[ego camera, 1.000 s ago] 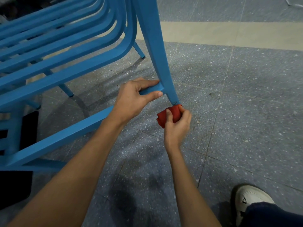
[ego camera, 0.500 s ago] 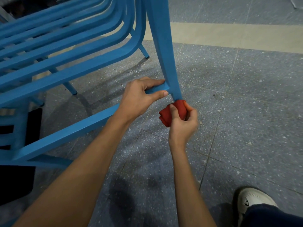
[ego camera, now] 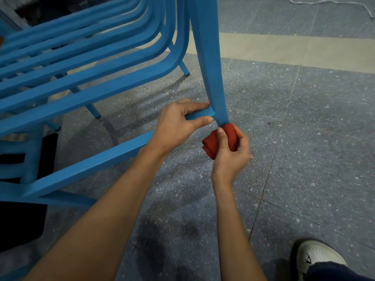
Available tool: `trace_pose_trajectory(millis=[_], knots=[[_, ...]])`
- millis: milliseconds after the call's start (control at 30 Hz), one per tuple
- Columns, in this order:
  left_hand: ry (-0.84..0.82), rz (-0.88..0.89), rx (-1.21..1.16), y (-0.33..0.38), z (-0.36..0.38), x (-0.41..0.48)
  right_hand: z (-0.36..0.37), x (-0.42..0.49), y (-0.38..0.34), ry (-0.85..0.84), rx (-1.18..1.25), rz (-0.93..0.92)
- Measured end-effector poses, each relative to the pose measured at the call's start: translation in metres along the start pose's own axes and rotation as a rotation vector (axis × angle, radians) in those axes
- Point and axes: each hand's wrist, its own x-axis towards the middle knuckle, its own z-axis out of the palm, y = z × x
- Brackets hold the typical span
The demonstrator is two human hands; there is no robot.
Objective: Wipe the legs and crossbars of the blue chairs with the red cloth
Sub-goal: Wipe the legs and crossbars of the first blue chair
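Observation:
A stack of blue chairs (ego camera: 85, 63) fills the upper left. One blue leg (ego camera: 211, 57) runs down the middle to the floor. A blue crossbar (ego camera: 97, 161) joins it low down. My left hand (ego camera: 178, 124) grips the crossbar right beside the leg. My right hand (ego camera: 231, 153) holds the bunched red cloth (ego camera: 211, 142) wrapped round the foot of the leg, thumb over the cloth. The leg's tip is hidden by the cloth.
Grey speckled floor tiles (ego camera: 304, 138) spread to the right, with a beige strip (ego camera: 294, 49) further off. A white cord (ego camera: 328, 3) lies at the top right. My white shoe (ego camera: 318, 258) is at the bottom right. Other chair legs (ego camera: 184, 68) stand behind.
My right hand has slid the red cloth slightly up along the foot of the leg. My left hand keeps its grip on the crossbar. The view shifted a little.

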Motion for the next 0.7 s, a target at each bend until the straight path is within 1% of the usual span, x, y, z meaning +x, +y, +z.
trace_pose_trajectory(millis=[167, 267, 333, 433, 500, 567, 700], knots=[[-0.007, -0.004, -0.021, -0.001, 0.000, 0.001, 0.005, 0.014, -0.008, 0.122, 0.073, 0.216], [-0.014, -0.017, -0.035, -0.002, 0.000, 0.001, 0.008, 0.023, -0.024, 0.128, 0.156, 0.297], [-0.017, -0.021, -0.041, -0.003, 0.000, 0.002, 0.007, 0.019, -0.029, 0.091, 0.220, 0.292], [-0.025, -0.019, -0.036, -0.003, 0.000, 0.003, 0.000, 0.005, -0.023, 0.019, 0.125, 0.240], [-0.027, -0.021, -0.032, -0.004, 0.000, 0.003, -0.003, 0.003, -0.016, 0.021, 0.074, 0.260], [-0.026, -0.020, -0.038, -0.004, 0.000, 0.003, -0.004, 0.007, -0.015, 0.043, 0.076, 0.273], [-0.021, -0.020, -0.049, -0.003, -0.001, 0.002, 0.001, 0.011, -0.034, 0.039, 0.143, 0.205]])
